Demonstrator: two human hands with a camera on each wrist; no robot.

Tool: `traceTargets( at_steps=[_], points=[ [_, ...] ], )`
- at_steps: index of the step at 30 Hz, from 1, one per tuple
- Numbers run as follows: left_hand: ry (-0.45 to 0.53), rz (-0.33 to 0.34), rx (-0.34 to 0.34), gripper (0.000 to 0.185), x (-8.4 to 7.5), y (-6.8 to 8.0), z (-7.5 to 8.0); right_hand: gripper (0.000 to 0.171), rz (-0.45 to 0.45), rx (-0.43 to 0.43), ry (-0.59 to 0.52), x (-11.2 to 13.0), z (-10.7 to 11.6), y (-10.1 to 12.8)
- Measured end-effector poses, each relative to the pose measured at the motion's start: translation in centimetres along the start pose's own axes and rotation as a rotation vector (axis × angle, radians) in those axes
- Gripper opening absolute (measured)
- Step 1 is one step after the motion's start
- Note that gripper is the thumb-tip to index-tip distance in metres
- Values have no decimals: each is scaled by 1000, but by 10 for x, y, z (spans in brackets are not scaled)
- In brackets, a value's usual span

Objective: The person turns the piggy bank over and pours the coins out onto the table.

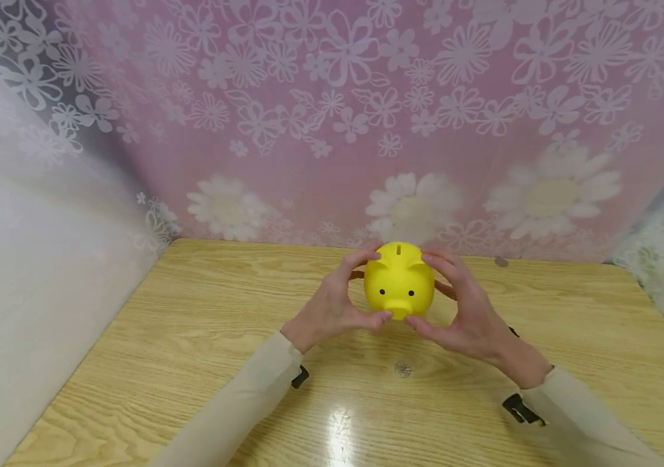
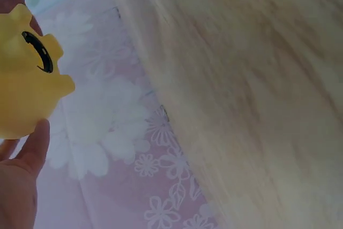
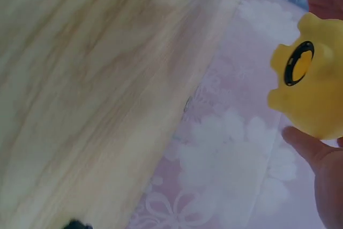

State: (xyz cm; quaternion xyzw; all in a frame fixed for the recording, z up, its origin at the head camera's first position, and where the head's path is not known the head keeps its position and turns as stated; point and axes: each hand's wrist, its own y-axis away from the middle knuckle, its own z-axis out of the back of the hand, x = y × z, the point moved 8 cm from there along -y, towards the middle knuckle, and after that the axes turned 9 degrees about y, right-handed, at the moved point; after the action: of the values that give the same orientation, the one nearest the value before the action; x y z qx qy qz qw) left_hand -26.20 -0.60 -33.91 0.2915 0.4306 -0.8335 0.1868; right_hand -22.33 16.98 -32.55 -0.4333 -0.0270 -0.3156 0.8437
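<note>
A yellow piggy bank point(image 1: 399, 280) is held up off the table between both hands, its face toward me and its coin slot on top. My left hand point(image 1: 338, 301) grips its left side, with the thumb near the snout and the fingers by the ear. On the opposite side my right hand point(image 1: 467, 311) grips it in the same way. Both wrist views show the bank's underside, with stubby feet and a black ring point(image 3: 294, 72) around a yellow centre. On the tabletop below the bank lies a shiny, clear-silver round piece point(image 1: 403, 369).
The wood-grain table point(image 1: 221, 292) runs back to a pink flowered cloth point(image 1: 320, 130). A small flat disc, coin-like point(image 1: 502, 262), lies near the back edge, right of the bank. Black straps point(image 1: 522, 410) hang at the wrists. A pale curtain point(image 1: 34, 259) borders the left side.
</note>
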Motion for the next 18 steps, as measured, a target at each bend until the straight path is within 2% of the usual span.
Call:
traceTargets(
  at_steps=[5, 9, 13, 18],
  points=[
    [99, 236, -18, 87, 20, 4, -5, 93, -332, 109, -119, -15, -11, 4],
    [211, 429, 10, 77, 33, 5, -11, 79, -573, 191, -196, -25, -18, 7],
    [332, 595, 45, 62, 43, 6, -17, 72, -750, 261, -258, -33, -23, 10],
    [433, 750, 81, 55, 52, 10, -23, 73, -904, 326, -357, -40, -30, 15]
  ],
)
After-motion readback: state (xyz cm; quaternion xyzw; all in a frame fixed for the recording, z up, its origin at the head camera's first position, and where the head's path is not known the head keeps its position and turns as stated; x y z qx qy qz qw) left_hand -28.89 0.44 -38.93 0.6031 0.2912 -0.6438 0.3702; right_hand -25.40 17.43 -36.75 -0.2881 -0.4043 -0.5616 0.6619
